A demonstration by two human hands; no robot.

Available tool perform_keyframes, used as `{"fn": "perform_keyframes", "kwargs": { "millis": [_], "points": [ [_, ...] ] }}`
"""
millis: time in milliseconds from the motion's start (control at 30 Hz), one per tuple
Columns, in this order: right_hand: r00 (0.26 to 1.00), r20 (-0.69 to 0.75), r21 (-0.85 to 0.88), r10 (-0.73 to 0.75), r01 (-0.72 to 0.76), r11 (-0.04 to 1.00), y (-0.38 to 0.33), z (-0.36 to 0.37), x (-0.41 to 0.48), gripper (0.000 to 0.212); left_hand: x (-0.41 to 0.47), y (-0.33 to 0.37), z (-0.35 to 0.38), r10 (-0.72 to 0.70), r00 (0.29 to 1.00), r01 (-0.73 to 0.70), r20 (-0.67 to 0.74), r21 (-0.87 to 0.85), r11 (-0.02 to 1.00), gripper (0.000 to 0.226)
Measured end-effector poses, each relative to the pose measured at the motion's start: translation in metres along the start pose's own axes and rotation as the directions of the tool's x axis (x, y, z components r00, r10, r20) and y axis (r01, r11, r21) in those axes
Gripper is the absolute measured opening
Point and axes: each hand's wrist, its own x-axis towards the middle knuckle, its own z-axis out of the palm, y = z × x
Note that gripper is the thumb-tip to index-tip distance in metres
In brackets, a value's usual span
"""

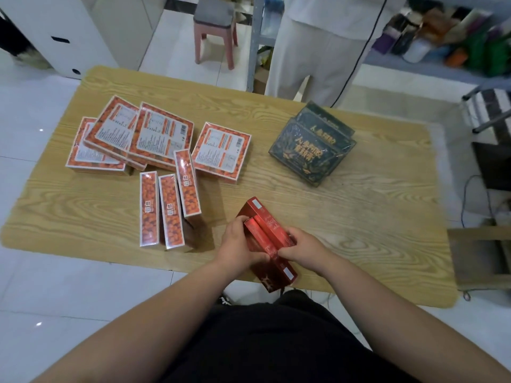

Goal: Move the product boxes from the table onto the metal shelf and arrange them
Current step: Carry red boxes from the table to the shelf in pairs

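Near the front edge of the wooden table (359, 230), my left hand (239, 246) and my right hand (302, 248) squeeze a bundle of dark red boxes (266, 239) from both sides. Several flat orange boxes (163, 134) lie overlapping at the far left. Three more orange boxes (171, 211) stand on edge in front of them. A stack of dark green boxes (313, 149) with gold lettering rests at the far right. The metal shelf (255, 42) rises behind the table, its post visible.
A person in white clothes (318, 51) stands at the far side of the table. A pink stool (214, 29) is behind on the tiled floor. A low shelf (442, 42) full of goods lies at the upper right. A white cabinet (63, 37) fills the upper left.
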Motion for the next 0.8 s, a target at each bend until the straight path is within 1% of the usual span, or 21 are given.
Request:
{"fn": "perform_keyframes", "kwargs": {
  "millis": [100, 233, 333, 400, 467, 567, 633, 733, 800],
  "points": [
    [0.999, 0.025, 0.102, 0.026, -0.029, 0.994, 0.014, -0.015, -0.004, 0.052, -0.002, 0.008, 0.011, -0.047, 0.998, 0.046, -0.032, -0.047, 0.998, 0.102],
    [0.996, 0.056, 0.258, 0.067, -0.08, 0.963, 0.036, -0.045, -0.006, 0.048, -0.002, 0.019, 0.024, -0.134, 0.987, 0.121, -0.091, -0.138, 0.983, 0.074],
    [0.995, 0.076, 0.394, 0.065, -0.09, 0.915, 0.055, -0.065, -0.009, 0.031, -0.003, 0.026, 0.037, -0.164, 0.98, 0.138, -0.116, -0.205, 0.969, 0.07],
    [0.994, 0.079, 0.463, 0.07, -0.099, 0.881, 0.065, -0.073, -0.012, 0.024, -0.008, 0.03, 0.051, -0.202, 0.973, 0.175, -0.113, -0.213, 0.961, 0.068],
    [0.994, 0.085, 0.487, 0.066, -0.1, 0.868, 0.072, -0.079, -0.013, 0.02, -0.012, 0.032, 0.066, -0.235, 0.965, 0.205, -0.118, -0.225, 0.953, 0.066],
    [0.992, 0.111, 0.461, 0.057, -0.103, 0.882, 0.078, -0.092, -0.012, 0.023, -0.022, 0.036, 0.082, -0.299, 0.937, 0.237, -0.183, -0.295, 0.926, 0.065],
    [0.991, 0.125, 0.449, 0.053, -0.104, 0.887, 0.079, -0.099, -0.01, 0.025, -0.029, 0.037, 0.09, -0.35, 0.913, 0.254, -0.209, -0.38, 0.889, 0.06],
    [0.988, 0.153, 0.458, 0.03, -0.098, 0.883, 0.082, -0.101, -0.007, 0.019, -0.048, 0.03, 0.101, -0.415, 0.883, 0.277, -0.218, -0.47, 0.838, 0.05],
    [0.984, 0.176, 0.46, 0.005, -0.086, 0.883, 0.083, -0.1, -0.006, 0.013, -0.067, 0.019, 0.104, -0.48, 0.849, 0.303, -0.222, -0.539, 0.786, 0.052]
  ]
}}
